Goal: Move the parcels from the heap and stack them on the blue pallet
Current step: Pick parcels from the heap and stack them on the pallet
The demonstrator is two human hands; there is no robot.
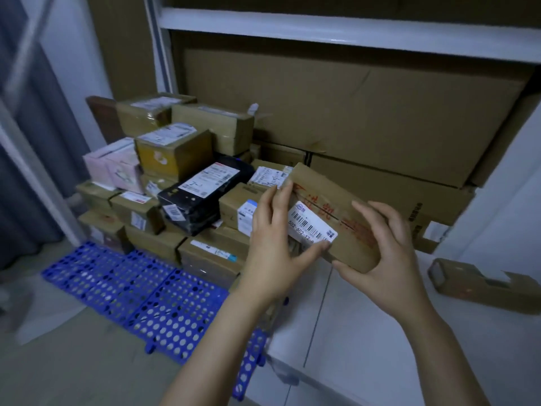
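While both hands clasp it, the brown cardboard parcel (319, 186) hangs tilted in the air, not yet set down. The left hand (275, 238) takes its near left end, fingers over the upper edge and thumb pressed by the lower corner of its white shipping label (311, 227). The right hand (389, 259) curls round the lower right end, fingers on top and thumb beneath. The label shows a barcode and the digits "502-602-12-8"; its finer print is too small to read. Red handwritten characters run across the cardboard beside it, too blurred to make out.

Just left of the grip and behind it, the stacked parcels (152, 218) rise several layers high. Among them is a black parcel (210, 200) whose label bears a pen mark that looks like "7-1", and further left a pink box (117, 168). They stand on the back part of the blue pallet (117, 282), whose front, below and left of the hands, lies bare.

The task looks well along, with room left for more. Right of the grip an opened carton (480, 282) lies on the pale floor. The heap itself is not in view, so how many parcels remain cannot be told.
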